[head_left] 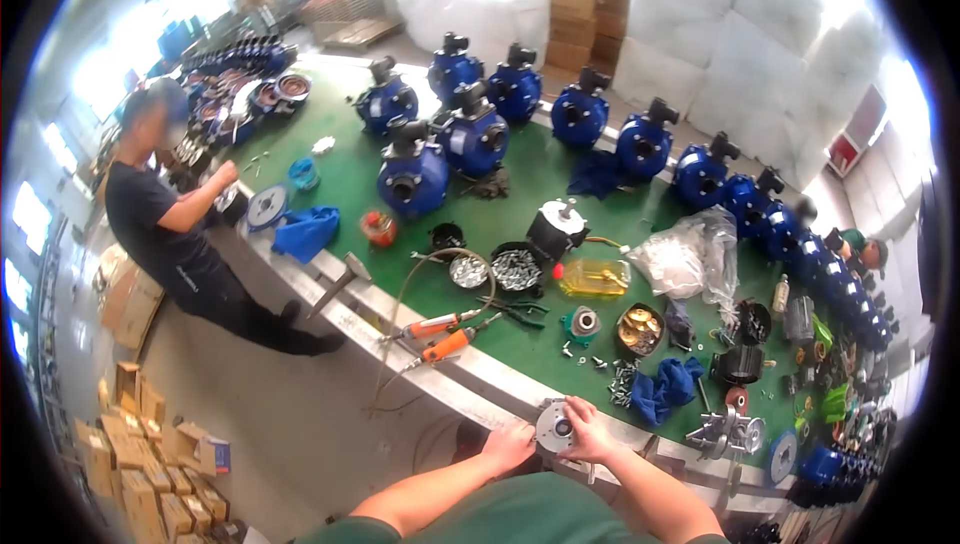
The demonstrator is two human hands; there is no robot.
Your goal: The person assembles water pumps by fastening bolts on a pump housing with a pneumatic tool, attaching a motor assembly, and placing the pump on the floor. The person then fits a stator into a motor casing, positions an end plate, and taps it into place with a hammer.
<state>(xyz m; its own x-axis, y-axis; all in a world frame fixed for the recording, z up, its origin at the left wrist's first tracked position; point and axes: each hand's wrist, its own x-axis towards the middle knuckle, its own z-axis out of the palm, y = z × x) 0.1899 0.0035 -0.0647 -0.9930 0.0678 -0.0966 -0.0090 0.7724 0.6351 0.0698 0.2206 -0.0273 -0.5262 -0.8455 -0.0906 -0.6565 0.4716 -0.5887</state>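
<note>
At the near edge of the bench I hold a round grey metal housing [547, 426] with a dark hole near its centre. My left hand [512, 446] is closed on its left side. My right hand [590, 429] grips the right side, with fingers over the top rim. The undersides of both hands are hidden. Beyond them on the green mat lie a blue cloth [668, 390], loose bolts [624, 382] and a small green-rimmed part [581, 324]. A bowl of brass-coloured parts [640, 330] stands close by.
Orange power screwdrivers [450, 345] and a hammer [338, 284] lie along the left edge. Bowls of screws [516, 269], a yellow bottle [594, 278] and rows of blue pumps [412, 182] stand farther back. A co-worker [180, 204] stands at the left; cartons [150, 474] are on the floor.
</note>
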